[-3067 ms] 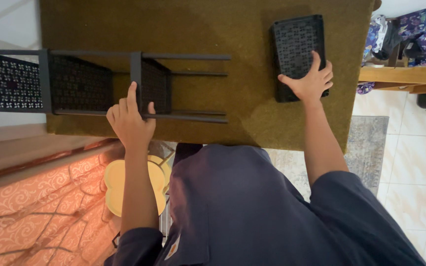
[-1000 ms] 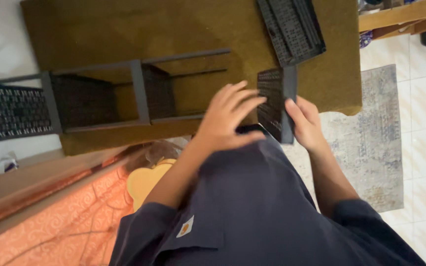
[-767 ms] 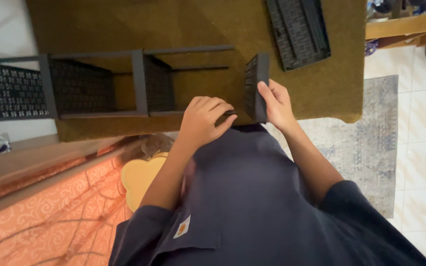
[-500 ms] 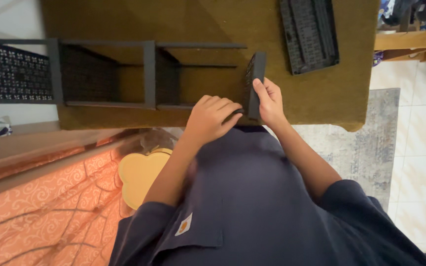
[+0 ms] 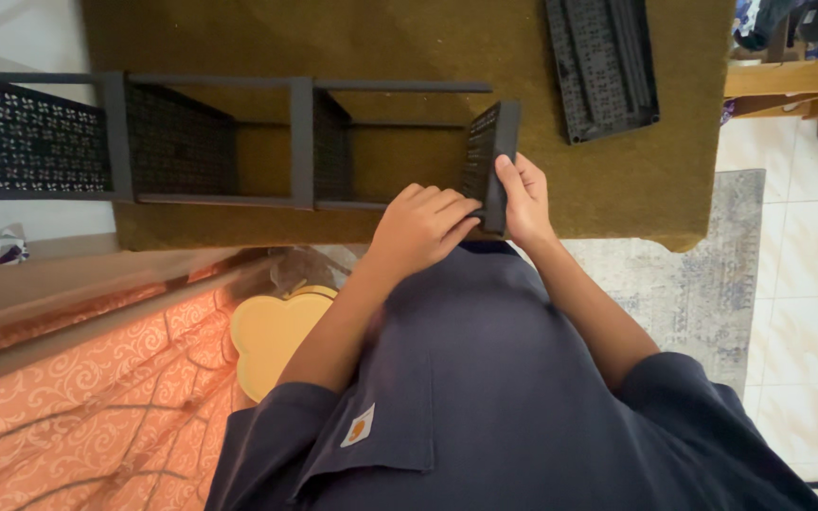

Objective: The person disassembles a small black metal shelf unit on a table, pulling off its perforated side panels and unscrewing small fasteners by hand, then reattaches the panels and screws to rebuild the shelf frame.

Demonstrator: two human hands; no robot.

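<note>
Black perforated shelf panel (image 5: 487,156), upright at the rack's (image 5: 239,142) open end: your right hand (image 5: 523,194) grips its edge; your left hand's (image 5: 418,227) curled fingers (image 5: 452,206) press its near face.

Dark navy short-sleeved shirt (image 5: 523,397), loose, creased across the front. Chest pocket (image 5: 371,416) with a small pale patch bearing an orange mark. Sleeves ending above the elbows. Bare forearms, no watch, rings or gloves.
</note>
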